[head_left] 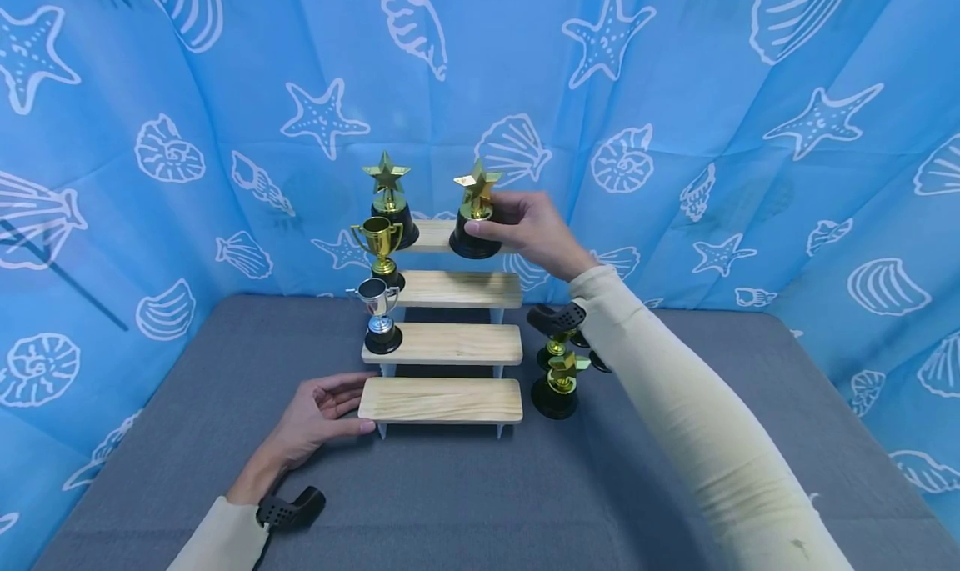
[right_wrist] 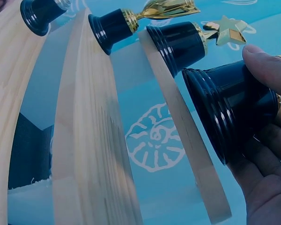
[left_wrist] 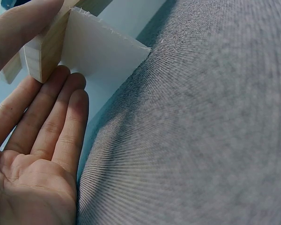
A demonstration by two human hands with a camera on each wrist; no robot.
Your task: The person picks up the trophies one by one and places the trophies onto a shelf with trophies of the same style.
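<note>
Fingers of the right hand (head_left: pixel 534 227) clamp the gold star trophy with black round base (head_left: pixel 476 212) at the top step, while the flat left hand (head_left: pixel 318 414) steadies the pale wooden stepped stand (head_left: pixel 442 401) at its bottom step.

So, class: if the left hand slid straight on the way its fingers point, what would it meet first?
The left hand points at the left end of the wooden stand's bottom step. Its fingers seem to be touching it already, so it would push on that step at once.
</note>
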